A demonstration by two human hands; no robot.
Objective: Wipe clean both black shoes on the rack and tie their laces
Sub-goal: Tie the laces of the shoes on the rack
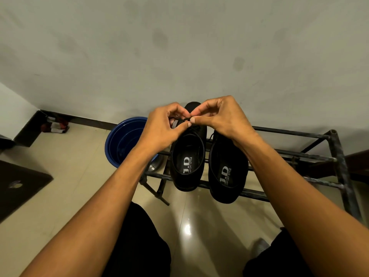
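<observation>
While left hand [159,127] and right hand [221,116] pinch the lace [186,118] of the shoe [188,166] below them, tying seems underway; next, pull it tight.

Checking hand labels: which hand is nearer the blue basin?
Left. The left hand is just right of the blue basin; the right hand is farther right. Both pinch the lace.

Left hand [161,127] and right hand [221,116] at lace [185,118] of left shoe [187,156]
</observation>
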